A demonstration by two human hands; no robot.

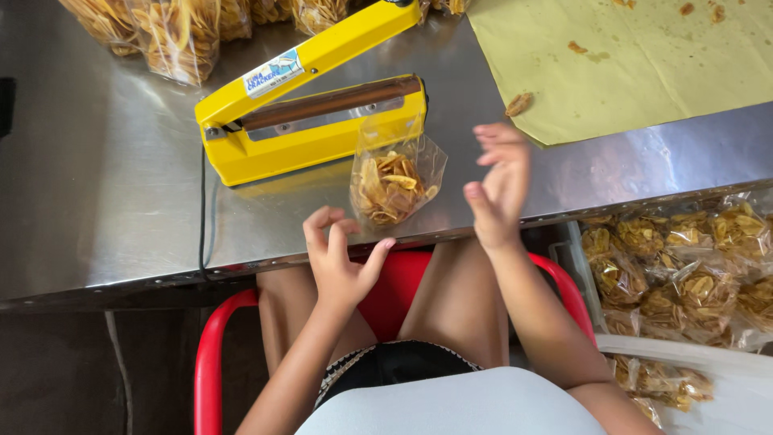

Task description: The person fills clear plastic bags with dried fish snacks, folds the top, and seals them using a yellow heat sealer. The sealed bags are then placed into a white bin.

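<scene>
Chip bag (394,181), a clear pouch of yellow chips, lies at the middle of the frame on the steel table (105,185), its open top just under the yellow heat sealer (310,109) and touching neither hand.

At the upper left of the frame stand filled clear bags of chips (173,32); at least three show, and the top edge cuts off the rest. Right of them sits the one sealer, its arm raised at a slant, with a black cord (201,217) running down toward the table's near edge. Below, at lower left, the left hand (338,258) hovers at the table edge with its fingers loosely curled and nothing in them. A red chair (213,354) shows under the person's legs.

Right of the pouch, the right hand (499,189) is open and empty, fingers spread, slightly blurred. One loose chip (518,103) lies at the edge of the single sheet of yellow paper (628,56) at upper right, with a few crumbs further up the sheet. At lower right a bin (684,354) holds many sealed bags, too piled up to count.

My judgement of the risks: the pouch is unsealed and lies near the table's edge, so a brush from either hand could tip chips out or push it off. The raised sealer arm could also catch fingers if it came down.
</scene>
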